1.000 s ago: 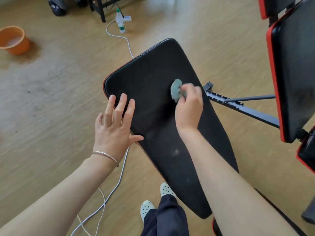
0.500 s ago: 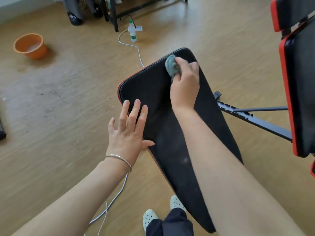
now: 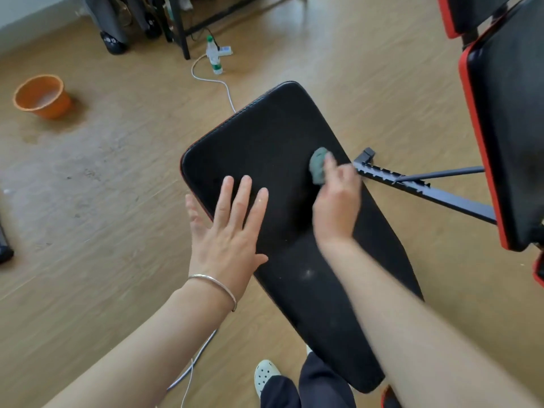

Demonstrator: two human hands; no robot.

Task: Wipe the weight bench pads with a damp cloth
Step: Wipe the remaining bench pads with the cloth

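Wooden floor point(image 3: 88, 231) is spread around the black, pale-flecked bench pad point(image 3: 279, 136). An orange bucket point(image 3: 41, 95) is set well left of the pad. The left hand point(image 3: 226, 231) is laid flat on its left edge, fingers spread. By the right hand point(image 3: 337, 201) a green cloth point(image 3: 318, 166) is gripped against its right side.

This looks like a room in a home used for exercise. A black weight-bench pad point(image 3: 265, 142) trimmed in red stands over a wood-look plank floor point(image 3: 88, 231), and a second red-edged pad point(image 3: 512, 128) is at the right. Household things sit toward the floor's far edge: an orange plastic basin point(image 3: 41, 97), a white power strip point(image 3: 225, 50) with its cable point(image 3: 212, 81), and a plastic bottle point(image 3: 214, 58). The person wears perforated clogs point(image 3: 265, 375).
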